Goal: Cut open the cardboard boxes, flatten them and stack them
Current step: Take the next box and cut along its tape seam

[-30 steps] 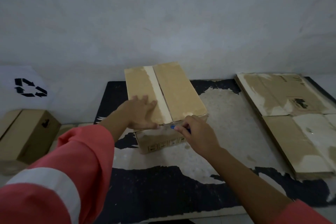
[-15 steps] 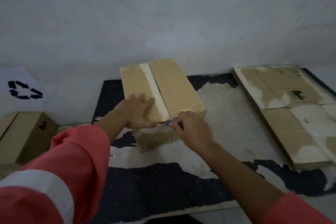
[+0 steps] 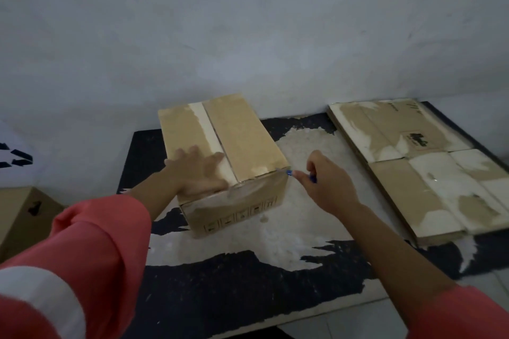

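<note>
While the left hand (image 3: 198,170) lies flat, fingers spread, on the near left part of its top, the box (image 3: 242,140) sits closed in the middle of the table (image 3: 220,283). Its long axis runs from near to far and leans a little left at the far end. A pale strip of tape (image 3: 205,129) follows that axis down the middle of the top, just right of the left hand's fingers.

The right hand (image 3: 327,181) is just right of the box, its grip curled around a small blue cutter (image 3: 289,172). The cutter's tip points left and meets the box at its near right top corner; whether the blade is in the cardboard I cannot tell. So the box lies left of the cutting grip, and the taped seam is nearer the left hand than the right.

The next cut probably has to run along the long axis, away from the person, while the flat hand holds the box down.

A stack of flattened boxes (image 3: 413,173) lies at the right of the table, well apart from the box, and another closed box (image 3: 19,217) stands off to the left.
</note>
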